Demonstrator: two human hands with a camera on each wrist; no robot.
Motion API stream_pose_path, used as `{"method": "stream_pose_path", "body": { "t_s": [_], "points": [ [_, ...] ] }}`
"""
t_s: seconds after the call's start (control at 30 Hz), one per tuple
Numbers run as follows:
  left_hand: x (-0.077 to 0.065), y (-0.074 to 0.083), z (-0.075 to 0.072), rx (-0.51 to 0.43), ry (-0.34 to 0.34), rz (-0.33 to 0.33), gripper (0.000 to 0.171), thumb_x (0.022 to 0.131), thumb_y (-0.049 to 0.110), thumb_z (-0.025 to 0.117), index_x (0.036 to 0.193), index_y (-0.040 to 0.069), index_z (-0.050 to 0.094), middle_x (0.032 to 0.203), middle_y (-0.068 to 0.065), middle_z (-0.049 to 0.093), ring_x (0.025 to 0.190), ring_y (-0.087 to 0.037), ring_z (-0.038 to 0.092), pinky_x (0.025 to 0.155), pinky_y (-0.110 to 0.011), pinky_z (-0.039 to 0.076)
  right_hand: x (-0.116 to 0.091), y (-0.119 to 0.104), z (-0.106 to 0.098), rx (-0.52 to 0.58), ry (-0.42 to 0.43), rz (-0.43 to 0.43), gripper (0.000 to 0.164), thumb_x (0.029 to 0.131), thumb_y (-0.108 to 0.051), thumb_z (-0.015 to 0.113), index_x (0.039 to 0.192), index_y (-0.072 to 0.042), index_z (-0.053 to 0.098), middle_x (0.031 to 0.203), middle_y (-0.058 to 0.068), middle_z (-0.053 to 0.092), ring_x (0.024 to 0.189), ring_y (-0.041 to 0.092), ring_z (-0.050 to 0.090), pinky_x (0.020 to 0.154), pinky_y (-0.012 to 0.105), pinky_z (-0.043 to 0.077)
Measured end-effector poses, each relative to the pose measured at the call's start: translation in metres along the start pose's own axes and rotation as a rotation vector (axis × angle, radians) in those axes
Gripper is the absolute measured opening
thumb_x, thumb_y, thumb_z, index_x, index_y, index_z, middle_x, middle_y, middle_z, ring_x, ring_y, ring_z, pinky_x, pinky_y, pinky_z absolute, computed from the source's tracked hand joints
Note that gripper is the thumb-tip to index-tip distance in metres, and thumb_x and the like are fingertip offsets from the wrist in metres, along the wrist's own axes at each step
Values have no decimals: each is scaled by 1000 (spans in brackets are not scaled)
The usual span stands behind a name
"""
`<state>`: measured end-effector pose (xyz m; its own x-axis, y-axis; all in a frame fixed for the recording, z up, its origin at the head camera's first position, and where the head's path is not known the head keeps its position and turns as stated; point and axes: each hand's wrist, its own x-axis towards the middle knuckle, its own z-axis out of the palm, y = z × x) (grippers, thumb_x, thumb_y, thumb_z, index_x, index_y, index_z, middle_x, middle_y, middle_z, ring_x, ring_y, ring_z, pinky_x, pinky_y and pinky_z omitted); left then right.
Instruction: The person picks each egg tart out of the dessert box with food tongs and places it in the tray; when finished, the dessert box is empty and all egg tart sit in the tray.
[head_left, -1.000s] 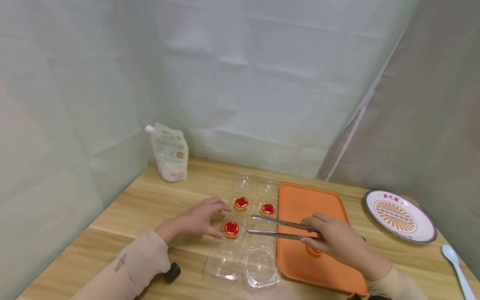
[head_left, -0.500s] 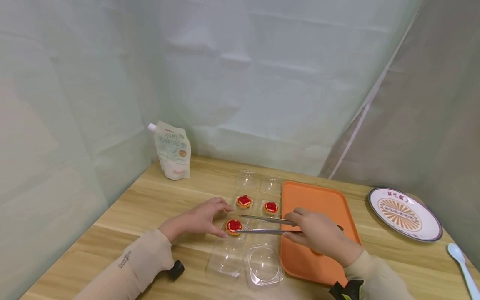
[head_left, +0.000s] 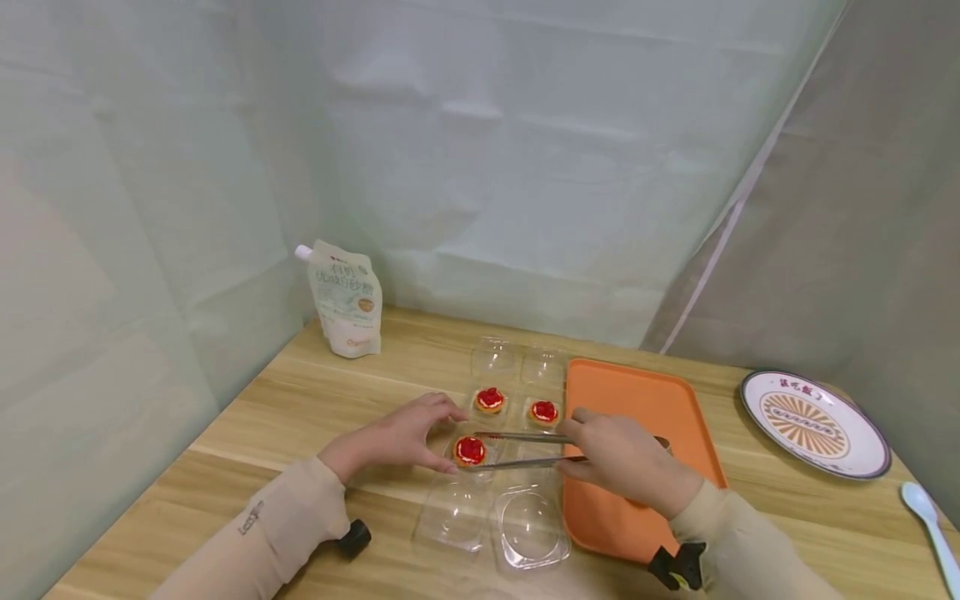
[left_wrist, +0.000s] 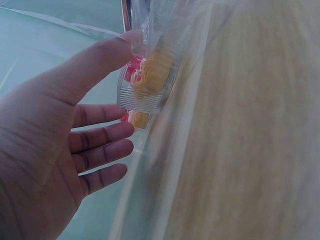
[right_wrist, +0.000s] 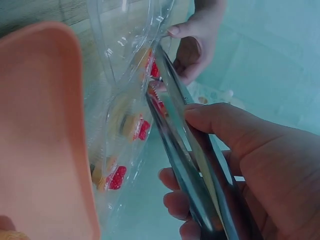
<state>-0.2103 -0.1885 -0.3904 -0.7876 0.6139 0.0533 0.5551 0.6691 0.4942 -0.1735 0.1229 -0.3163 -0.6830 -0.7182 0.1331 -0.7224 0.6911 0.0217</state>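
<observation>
My right hand point(head_left: 622, 458) grips metal tongs point(head_left: 517, 437), thumb on one arm and fingers on the other. The tongs' spread tips reach either side of the front-left tart point(head_left: 470, 451), which has a red topping and sits in a clear plastic container point(head_left: 531, 527). Two similar tarts stand behind it, a back-left tart point(head_left: 490, 400) and a back-right tart point(head_left: 543, 412). On the near left, my left hand point(head_left: 401, 433) rests at the container's side, thumb point(left_wrist: 117, 47) along its edge and fingers loosely extended.
An orange tray point(head_left: 645, 383) lies right of the container, with part of a tart point(right_wrist: 12, 236) on it. Farther right are a patterned plate point(head_left: 802, 425) and a light blue spoon point(head_left: 926, 529). A spouted pouch point(head_left: 347, 304) stands at the back left.
My right hand has moved left, bringing the tongs from short of the front-left tart to around it. My left hand has stayed nearly still beside the container.
</observation>
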Motion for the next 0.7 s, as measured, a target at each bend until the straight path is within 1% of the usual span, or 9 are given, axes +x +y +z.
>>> {"method": "stream_pose_path", "body": {
  "t_s": [0.13,0.2,0.33,0.5,0.7],
  "points": [
    [0,-1,0,2,-2,0,76,71,48,80,131,11,55,120,-2,56,114,-21,54,100,-43,47,5,-2,-2,-13,-38,12,25,82,-32,74,95,-12,68,73,-6,51,51,3,39,44,19,36],
    [0,-1,1,9,1,6,76,70,49,80,131,11,55,119,-1,56,113,-21,54,100,-43,47,7,-2,-3,-15,-45,3,26,81,-32,75,96,-11,68,75,-5,53,52,3,42,44,19,38],
    [1,-1,0,18,12,26,75,70,50,80,129,10,55,117,-1,57,111,-20,55,99,-42,48,9,-2,-4,-23,-39,-26,29,81,-31,76,98,-10,69,79,-2,57,51,4,46,45,20,42],
    [1,0,0,7,9,20,74,71,49,80,129,10,55,118,-1,57,112,-20,55,100,-42,48,9,-1,-4,-21,-34,-34,31,81,-32,75,101,-9,70,78,-3,56,51,4,45,46,20,42],
    [0,-1,0,12,14,26,73,71,49,80,128,9,56,118,-1,57,112,-20,55,100,-42,48,7,-2,-4,-35,-25,-38,27,82,-32,74,98,-11,69,79,-4,56,52,4,46,46,19,42]
  ]
}}
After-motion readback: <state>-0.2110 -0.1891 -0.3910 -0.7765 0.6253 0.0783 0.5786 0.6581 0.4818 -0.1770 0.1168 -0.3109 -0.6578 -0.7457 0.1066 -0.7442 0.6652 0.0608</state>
